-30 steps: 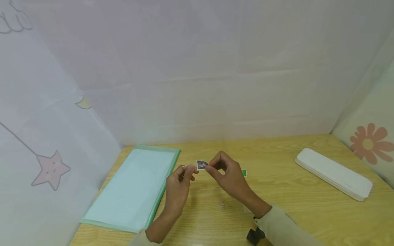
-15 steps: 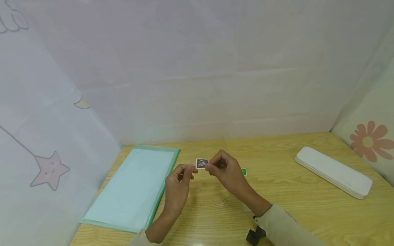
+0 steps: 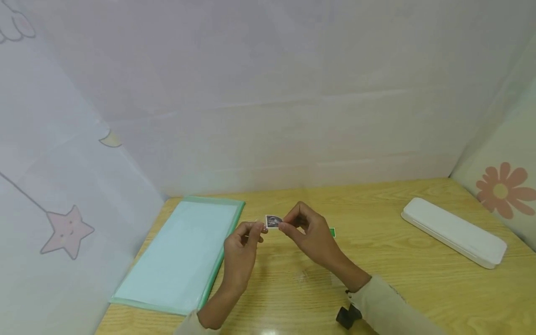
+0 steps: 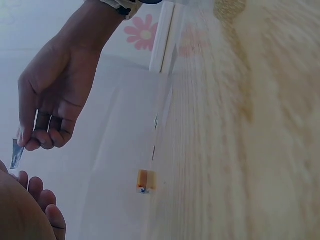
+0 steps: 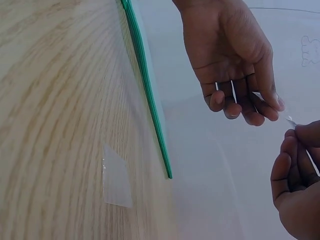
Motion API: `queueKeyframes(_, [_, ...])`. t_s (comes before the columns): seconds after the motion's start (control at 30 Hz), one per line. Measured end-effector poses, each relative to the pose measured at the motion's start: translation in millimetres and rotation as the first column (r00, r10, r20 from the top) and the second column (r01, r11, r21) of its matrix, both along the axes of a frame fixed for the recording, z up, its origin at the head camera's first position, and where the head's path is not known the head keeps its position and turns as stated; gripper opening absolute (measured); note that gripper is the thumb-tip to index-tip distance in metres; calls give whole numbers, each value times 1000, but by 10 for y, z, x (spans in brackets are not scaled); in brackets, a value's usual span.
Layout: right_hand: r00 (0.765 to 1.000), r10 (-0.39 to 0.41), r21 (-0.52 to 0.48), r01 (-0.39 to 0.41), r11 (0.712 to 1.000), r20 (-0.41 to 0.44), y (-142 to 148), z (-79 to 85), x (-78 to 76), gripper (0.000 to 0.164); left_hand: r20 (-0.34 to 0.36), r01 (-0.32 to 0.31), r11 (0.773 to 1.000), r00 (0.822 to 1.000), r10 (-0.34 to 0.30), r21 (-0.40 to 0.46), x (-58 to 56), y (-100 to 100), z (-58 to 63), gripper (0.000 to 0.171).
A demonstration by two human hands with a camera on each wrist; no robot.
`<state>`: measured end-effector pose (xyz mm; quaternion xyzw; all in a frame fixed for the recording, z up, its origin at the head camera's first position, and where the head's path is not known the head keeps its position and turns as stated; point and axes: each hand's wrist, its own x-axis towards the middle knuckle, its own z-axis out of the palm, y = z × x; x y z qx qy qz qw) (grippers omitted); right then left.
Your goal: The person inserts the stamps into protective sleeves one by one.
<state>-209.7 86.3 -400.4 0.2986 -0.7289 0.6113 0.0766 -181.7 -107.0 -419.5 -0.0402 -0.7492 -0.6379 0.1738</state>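
Observation:
Between my two hands, above the table, is a small stamp with a dark picture and a white border. My right hand pinches its right edge between thumb and index finger. At the stamp's left edge, my left hand pinches a clear, shiny piece of plastic sleeve, mostly hidden by the fingertips. The left wrist view has the stamp bridging the two hands. Behind my right hand a green stamp lies on the table, partly covered. An orange stamp also lies there.
A green-edged folder with a pale cover lies at the left. At the right is a long white case. Clear plastic pieces rest on the wooden table, one sleeve near the right wrist. Printed curtains surround the table.
Both hands keep their pinch and stay close together. The stamp shifts very slightly left and its right side bends a little; the head view tilts slightly.

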Motion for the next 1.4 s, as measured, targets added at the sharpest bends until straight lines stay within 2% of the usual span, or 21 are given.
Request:
queueKeyframes(0.23, [996, 68, -53, -65, 997, 64, 11, 2, -34, 14, -24, 23, 999, 999, -23, -22, 9, 4, -1, 24])
queueKeyframes(0.33, [998, 45, -27, -44, 999, 43, 8, 8, -36, 16, -50, 44, 999, 998, -45, -23, 1, 0, -11, 21])
queueKeyframes(0.5, [995, -70, 90, 76, 993, -75, -4, 12, -29, 15, -96, 73, 997, 993, -74, -11, -6, -5, -18, 15])
queueKeyframes(0.6, [991, -106, 128, 116, 985, -87, -8, 25, -18, 13, -108, 79, 997, 991, -80, -10, -7, -7, -20, 13])
queueKeyframes(0.8, [997, -79, 122, 80, 989, -14, -13, 67, 13, 17, -122, 87, 996, 989, -90, -30, -15, -7, -30, 11])
queueKeyframes(1.0, [997, -73, 133, 77, 988, -38, -20, 61, 6, 26, -150, 106, 988, 981, -122, -114, -25, -4, -57, 10])
queueKeyframes(1.23, [995, -103, 132, 102, 986, -6, -36, 52, 20, 9, -123, 91, 992, 987, -102, -90, -26, 4, -63, 17])
queueKeyframes(1.4, [997, -71, 135, 76, 988, -37, -49, 44, 32, 12, -105, 97, 991, 989, -107, -98, -19, 14, -52, 18])
